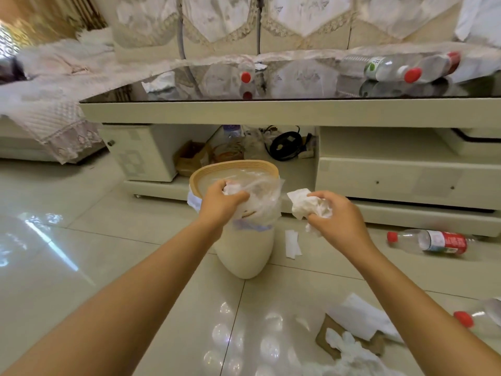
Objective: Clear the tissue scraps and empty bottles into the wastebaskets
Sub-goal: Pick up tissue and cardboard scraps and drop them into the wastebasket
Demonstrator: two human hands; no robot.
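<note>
The left hand [222, 198] holds a wad of tissue [230, 189] over the basket [206, 172], and the right hand [336, 213] pinches another wad [306, 203] just beside it. Tissue is soft and light, so it probably squeezes small anywhere. I count one basket and five bottles: three on the surface [217, 109], two on the floor [81, 267].

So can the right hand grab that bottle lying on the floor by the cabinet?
Probably not right now. The right hand already grips a crumpled tissue, so it is full. The floor between it and the bottle looks free, so once the tissue is dropped, the way seems open.
</note>
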